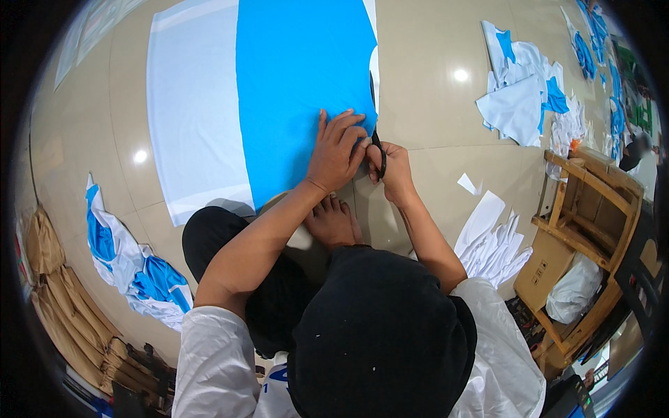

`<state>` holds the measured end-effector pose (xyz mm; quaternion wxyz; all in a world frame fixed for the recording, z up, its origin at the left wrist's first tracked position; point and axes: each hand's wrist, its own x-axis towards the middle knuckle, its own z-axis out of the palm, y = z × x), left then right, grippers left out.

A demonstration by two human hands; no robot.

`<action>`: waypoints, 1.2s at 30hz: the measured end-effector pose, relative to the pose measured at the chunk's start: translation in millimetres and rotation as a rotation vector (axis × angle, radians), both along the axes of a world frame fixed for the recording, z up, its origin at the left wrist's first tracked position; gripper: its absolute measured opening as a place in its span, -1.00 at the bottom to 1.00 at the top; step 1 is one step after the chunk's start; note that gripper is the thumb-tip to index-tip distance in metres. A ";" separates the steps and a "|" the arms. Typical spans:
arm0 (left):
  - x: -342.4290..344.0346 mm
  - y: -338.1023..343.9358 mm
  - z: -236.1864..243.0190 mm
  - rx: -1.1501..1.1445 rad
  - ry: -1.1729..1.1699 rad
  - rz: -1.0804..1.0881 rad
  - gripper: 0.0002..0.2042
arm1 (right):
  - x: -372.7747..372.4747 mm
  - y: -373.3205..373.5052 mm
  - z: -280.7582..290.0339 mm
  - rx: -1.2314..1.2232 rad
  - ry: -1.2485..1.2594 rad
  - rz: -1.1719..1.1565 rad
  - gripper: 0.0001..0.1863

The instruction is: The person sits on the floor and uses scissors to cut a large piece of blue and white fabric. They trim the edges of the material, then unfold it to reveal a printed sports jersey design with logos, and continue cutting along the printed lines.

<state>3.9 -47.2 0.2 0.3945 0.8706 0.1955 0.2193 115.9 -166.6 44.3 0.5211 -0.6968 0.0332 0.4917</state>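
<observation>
A length of cloth, bright blue (300, 76) with a pale whitish panel (195, 104) along its left side, lies spread on the tiled floor. My left hand (338, 150) rests on the blue part near its right edge, fingers apart and pressing down. Close beside it, my right hand (394, 171) grips black-handled scissors (382, 159). The blades point away from me along the cloth's right edge, partly hidden by the fabric. White material shows in a narrow strip beyond that edge.
White cut strips (495, 244) lie to the right of my arm, with a small scrap (469, 184) nearby. Blue-and-white fabric pieces (519, 90) lie farther right, and another bundle (132, 265) at left. A wooden frame (592, 209) with a cardboard box (549, 268) stands at right.
</observation>
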 end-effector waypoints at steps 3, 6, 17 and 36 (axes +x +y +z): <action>0.4 0.4 0.7 -0.018 -0.014 0.012 -0.87 | 0.4 -1.3 -3.5 0.006 -0.006 0.003 -0.65; 0.5 1.3 0.4 -0.037 -0.022 0.012 -0.87 | 0.5 -2.2 -6.2 0.003 -0.008 0.000 -0.65; -0.6 2.7 1.5 -0.072 -0.018 -0.004 -0.87 | -0.4 -2.3 -8.0 -0.017 -0.012 -0.003 -0.63; -1.4 4.9 1.9 -0.118 -0.072 0.024 -0.87 | -11.2 6.6 -3.5 0.010 -0.001 -0.066 -0.69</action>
